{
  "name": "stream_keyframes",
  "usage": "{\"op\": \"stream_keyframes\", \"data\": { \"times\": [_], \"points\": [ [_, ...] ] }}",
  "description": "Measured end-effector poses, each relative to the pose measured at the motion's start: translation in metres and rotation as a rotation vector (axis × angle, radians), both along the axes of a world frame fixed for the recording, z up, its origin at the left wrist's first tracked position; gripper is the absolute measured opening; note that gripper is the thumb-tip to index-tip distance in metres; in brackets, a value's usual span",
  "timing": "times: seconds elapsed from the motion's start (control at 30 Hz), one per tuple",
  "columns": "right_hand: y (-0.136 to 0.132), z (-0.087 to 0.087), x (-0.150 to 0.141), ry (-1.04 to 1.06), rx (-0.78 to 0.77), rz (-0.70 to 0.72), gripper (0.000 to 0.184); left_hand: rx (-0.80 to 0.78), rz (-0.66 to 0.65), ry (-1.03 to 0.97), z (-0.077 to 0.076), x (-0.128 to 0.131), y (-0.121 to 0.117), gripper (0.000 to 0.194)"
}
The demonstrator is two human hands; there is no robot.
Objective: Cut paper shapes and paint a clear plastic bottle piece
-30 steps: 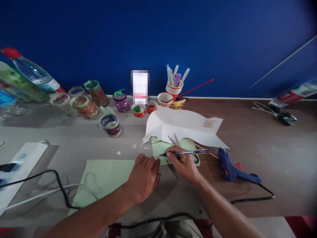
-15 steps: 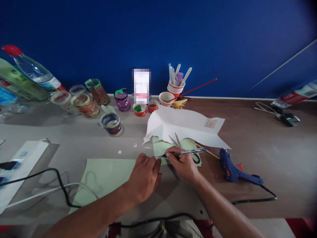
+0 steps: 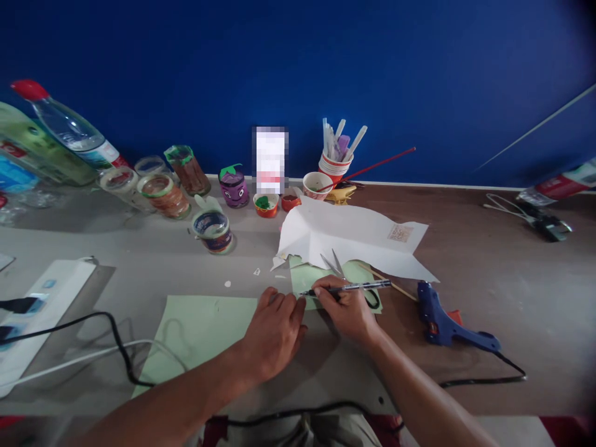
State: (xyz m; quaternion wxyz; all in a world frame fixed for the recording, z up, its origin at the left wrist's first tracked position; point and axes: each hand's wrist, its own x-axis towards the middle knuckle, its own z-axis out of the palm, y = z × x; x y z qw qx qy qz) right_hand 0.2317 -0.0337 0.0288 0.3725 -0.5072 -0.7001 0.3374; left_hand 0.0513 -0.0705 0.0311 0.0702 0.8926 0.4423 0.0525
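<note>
The right hand's fingers grip a black pen, its tip at the smaller green sheet on the counter. Beside the tip, the left hand has curled fingers (whether they pinch anything, I cannot tell).

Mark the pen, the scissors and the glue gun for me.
Pen (image 3: 365,285): head view, on the barrel.
Scissors (image 3: 339,270): head view, on the metal blades, near where they cross.
Glue gun (image 3: 442,329): head view, on the blue body.
</note>
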Motion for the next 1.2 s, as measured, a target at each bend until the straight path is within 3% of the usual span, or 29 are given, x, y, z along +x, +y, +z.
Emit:
{"op": "stream_keyframes", "data": {
  "times": [0.5, 0.7, 1.2],
  "points": [
    [-0.0007, -0.0005, 0.0002, -0.016, -0.018, -0.006, 0.019, -0.030, 0.007, 0.012, 0.0014, -0.0001, -0.0008, 0.035],
    [-0.0003, 0.0016, -0.0001, 0.072, -0.086, -0.052, 0.019, -0.015, -0.003, 0.010, 0.0013, -0.0007, -0.0003, 0.037],
    [0.0001, 0.0001, -0.0009, -0.009, -0.031, 0.009, 0.019, -0.035, 0.017, 0.007, 0.0027, 0.0008, -0.0006, 0.037]
  ]
}}
